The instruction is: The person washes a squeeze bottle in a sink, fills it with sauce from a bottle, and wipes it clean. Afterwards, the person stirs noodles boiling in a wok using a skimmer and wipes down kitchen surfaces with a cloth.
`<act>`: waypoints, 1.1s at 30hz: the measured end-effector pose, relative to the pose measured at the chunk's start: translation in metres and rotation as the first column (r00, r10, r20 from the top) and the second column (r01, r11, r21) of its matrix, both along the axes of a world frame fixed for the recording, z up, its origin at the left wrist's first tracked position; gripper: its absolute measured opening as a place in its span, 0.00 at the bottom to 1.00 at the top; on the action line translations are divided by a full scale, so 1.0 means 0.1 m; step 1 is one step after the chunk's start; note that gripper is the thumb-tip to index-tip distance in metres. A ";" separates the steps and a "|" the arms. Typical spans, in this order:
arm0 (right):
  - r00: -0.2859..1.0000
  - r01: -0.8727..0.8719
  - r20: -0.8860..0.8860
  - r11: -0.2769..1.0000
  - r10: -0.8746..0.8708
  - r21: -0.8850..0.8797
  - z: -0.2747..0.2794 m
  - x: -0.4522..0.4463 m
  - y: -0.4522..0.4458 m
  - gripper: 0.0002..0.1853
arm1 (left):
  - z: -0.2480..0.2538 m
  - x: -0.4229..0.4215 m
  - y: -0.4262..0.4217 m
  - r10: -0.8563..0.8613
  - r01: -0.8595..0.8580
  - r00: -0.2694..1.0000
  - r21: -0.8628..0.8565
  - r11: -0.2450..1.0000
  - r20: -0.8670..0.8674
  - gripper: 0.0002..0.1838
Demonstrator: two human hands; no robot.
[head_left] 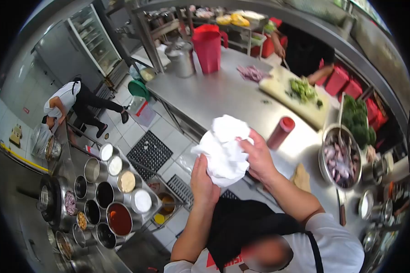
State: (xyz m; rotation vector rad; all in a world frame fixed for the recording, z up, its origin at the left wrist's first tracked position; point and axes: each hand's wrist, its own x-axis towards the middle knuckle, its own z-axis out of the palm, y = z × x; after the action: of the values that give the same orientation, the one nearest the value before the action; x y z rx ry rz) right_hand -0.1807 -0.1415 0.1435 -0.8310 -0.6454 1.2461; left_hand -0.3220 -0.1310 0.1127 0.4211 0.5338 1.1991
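Observation:
A crumpled white cloth [225, 150] is held up between my two hands, in front of my black apron. My left hand [204, 182] grips its lower left side, fingers pressed against the fabric. On the right side, my right hand [258, 157] is closed on a fold of the same cloth. Near my right hand, a red squeeze bottle [281, 132] stands on the steel table [234, 100].
A cutting board [282, 98] holds chopped greens, with a person working behind it. A bowl of raw pieces [340, 159] and a knife [341, 207] lie right. Several sauce containers [119, 218] stand left. Another person [77, 100] bends at the far left.

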 end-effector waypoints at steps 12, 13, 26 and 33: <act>0.920 0.306 -0.322 0.923 -0.223 0.234 0.46 0.84 1.08 0.24 | 1.34 0.17 2.99 0.199 -0.162 0.980 0.535 0.829 -0.011 0.23; 0.958 0.244 -0.198 0.955 -0.209 0.172 0.51 0.79 1.04 0.25 | 1.72 0.19 3.37 0.200 -0.176 0.980 0.509 0.842 0.009 0.23; 0.871 0.115 0.316 0.782 -0.376 0.613 1.07 0.54 0.53 0.31 | 3.16 1.01 6.17 0.988 0.378 0.139 0.919 -0.114 0.065 0.28; 0.410 0.395 0.530 0.668 -0.742 0.630 0.77 0.45 0.89 0.35 | 1.61 1.19 3.89 -0.744 0.182 0.668 0.972 0.150 -0.010 0.18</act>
State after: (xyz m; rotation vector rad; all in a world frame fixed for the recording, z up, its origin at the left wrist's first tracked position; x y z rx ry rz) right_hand -0.1358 -0.0524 0.2210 -1.0888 -1.1223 -0.0041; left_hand -0.2029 0.2576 0.2732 1.1625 -0.8779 0.7503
